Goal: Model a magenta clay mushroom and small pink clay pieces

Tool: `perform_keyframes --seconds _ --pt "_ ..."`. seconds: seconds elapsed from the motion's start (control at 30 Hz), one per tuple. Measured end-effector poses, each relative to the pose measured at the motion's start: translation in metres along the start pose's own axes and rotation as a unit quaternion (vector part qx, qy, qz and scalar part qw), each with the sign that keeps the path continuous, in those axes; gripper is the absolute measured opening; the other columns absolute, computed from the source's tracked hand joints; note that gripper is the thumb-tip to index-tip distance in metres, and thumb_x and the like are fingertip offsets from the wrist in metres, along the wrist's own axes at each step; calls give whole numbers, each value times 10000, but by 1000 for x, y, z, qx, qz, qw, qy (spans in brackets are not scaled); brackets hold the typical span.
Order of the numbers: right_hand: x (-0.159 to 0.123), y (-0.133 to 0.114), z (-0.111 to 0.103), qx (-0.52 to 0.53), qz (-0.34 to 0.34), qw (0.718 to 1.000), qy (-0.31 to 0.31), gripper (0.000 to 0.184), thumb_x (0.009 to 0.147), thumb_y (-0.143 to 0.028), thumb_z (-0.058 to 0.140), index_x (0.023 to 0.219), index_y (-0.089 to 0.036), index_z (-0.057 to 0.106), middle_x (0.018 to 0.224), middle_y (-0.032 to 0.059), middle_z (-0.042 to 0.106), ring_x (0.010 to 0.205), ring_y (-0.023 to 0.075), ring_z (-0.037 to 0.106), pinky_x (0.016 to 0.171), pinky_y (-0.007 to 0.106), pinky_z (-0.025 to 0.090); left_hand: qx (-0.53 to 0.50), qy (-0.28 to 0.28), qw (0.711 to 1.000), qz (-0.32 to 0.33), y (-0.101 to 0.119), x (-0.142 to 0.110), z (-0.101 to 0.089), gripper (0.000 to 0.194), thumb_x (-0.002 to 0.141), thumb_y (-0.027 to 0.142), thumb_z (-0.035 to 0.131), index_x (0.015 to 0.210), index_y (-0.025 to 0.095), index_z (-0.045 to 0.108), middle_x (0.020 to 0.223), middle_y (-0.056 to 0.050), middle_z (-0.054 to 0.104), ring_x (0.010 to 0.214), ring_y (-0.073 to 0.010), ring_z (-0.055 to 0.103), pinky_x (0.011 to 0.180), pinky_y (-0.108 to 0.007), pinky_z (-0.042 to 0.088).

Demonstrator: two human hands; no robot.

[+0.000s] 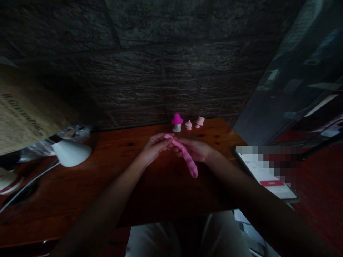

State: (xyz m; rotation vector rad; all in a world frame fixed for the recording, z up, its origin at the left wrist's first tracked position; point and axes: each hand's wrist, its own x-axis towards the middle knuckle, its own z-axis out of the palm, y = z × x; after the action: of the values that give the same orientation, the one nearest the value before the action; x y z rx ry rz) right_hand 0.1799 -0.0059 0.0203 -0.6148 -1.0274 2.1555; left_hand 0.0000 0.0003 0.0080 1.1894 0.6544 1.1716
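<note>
A long, uneven strip of pink modelling clay (188, 160) is held above the wooden table by both hands. My left hand (157, 145) pinches its narrow upper end between thumb and fingers. My right hand (197, 148) grips it just beside that, its fingers partly hidden behind the strip. The thicker end hangs down toward me. Beyond the hands stands a small mushroom figure (177, 122) with a magenta cap and a whitish stem. To its right are a pale pink swirled figure (188, 125) and another small pale pink figure (199, 122).
The wooden table (107, 185) meets a dark stone-patterned wall (139, 71). At left stand a lamp with a printed shade (24, 110) and white base (72, 153), its cable, and crumpled clear plastic (76, 132). A lit phone or tablet (278, 192) lies at right, partly blurred out.
</note>
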Motion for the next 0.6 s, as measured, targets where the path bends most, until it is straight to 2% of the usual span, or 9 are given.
perform_keyframes --seconds 0.23,0.43,0.6 --pt "-1 0 3 21 9 1000 -21 135 900 -260 672 935 -132 694 830 40 674 638 76 528 569 174 443 -10 10 999 35 1 -1 1 248 629 311 897 797 169 783 578 33 615 500 -31 474 487 -152 390" --pt "-1 -1 3 29 2 999 -22 121 887 -251 689 925 -136 690 803 29 662 635 72 531 564 163 443 -64 -8 998 -6 3 -2 3 328 608 287 911 900 197 792 699 14 687 603 -60 601 564 -165 478" --pt "-1 -1 3 16 6 1000 -12 137 887 -259 688 938 -132 700 806 31 664 641 78 537 579 178 450 -61 -3 998 -25 2 -2 2 279 575 260 924 807 190 787 685 11 704 607 -71 632 574 -164 501"
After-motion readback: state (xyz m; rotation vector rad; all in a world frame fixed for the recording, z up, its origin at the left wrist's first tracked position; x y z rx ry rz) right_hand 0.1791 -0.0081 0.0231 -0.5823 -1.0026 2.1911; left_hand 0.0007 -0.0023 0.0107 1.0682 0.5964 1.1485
